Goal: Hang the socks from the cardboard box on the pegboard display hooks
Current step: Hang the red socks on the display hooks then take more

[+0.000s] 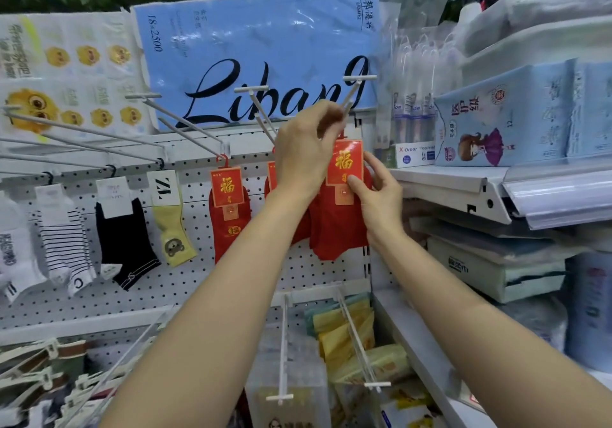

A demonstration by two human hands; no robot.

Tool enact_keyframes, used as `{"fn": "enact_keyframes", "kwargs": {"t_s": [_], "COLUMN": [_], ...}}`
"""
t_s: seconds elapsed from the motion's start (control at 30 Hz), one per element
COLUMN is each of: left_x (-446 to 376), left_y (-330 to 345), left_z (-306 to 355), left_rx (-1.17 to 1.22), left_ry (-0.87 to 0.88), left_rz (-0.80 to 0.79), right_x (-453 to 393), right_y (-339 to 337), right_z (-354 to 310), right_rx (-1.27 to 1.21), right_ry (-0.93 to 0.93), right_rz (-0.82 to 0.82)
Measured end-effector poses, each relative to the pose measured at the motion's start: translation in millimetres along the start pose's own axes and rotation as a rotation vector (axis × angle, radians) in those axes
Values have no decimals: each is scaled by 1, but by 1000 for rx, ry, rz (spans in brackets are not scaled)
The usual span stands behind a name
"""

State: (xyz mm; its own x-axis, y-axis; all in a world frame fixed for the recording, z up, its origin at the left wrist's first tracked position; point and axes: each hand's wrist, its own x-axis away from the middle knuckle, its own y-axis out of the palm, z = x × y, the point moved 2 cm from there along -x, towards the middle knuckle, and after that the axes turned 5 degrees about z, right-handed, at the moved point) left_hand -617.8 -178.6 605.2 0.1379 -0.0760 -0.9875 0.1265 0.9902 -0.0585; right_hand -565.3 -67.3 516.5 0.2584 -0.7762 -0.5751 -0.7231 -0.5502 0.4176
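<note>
The right hand (pixel 377 192) pinches the red-and-gold card label of a pair of red socks (pixel 337 229). The left hand (pixel 306 152) has fingers curled at the socks' hanger on a white metal display hook (pixel 352 94), before the far white pegboard (pixel 185 282).

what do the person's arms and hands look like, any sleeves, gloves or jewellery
Both arms are bare along all that shows, from the bottom edge of the picture up to the wrists: no sleeves in view. The left hand and the right hand wear no gloves. No watch, bracelet or ring shows on either wrist or on the visible fingers. No markings show on them.
</note>
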Motion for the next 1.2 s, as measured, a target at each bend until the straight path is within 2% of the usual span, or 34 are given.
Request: {"fn": "enact_keyframes", "kwargs": {"t_s": [0.43, 0.6, 0.77, 0.87, 1.03, 1.2], "left_x": [-11, -9, 12, 36, 83, 132], "left_y": [-3, -2, -6, -14, -29, -47], "left_z": [-9, -11, -21, -26, -24, -1], "left_rx": [-19, -17, -57, -133, -297, -379], "left_ry": [105, 83, -50, -121, -134, -100], "left_rz": [-57, -59, -81, -154, -273, -267], "right_x": [-22, -21, -5, 10, 41, 78], "right_y": [11, 10, 1, -7, -28, -59], "right_z": [27, 28, 21, 13, 2, -10], "right_rx": [188, 424, 643, 683, 715, 796], "right_ry": [-14, -125, -311, -431, -563, -586], "right_rz": [99, 102, 63, 24, -52, -130]}}
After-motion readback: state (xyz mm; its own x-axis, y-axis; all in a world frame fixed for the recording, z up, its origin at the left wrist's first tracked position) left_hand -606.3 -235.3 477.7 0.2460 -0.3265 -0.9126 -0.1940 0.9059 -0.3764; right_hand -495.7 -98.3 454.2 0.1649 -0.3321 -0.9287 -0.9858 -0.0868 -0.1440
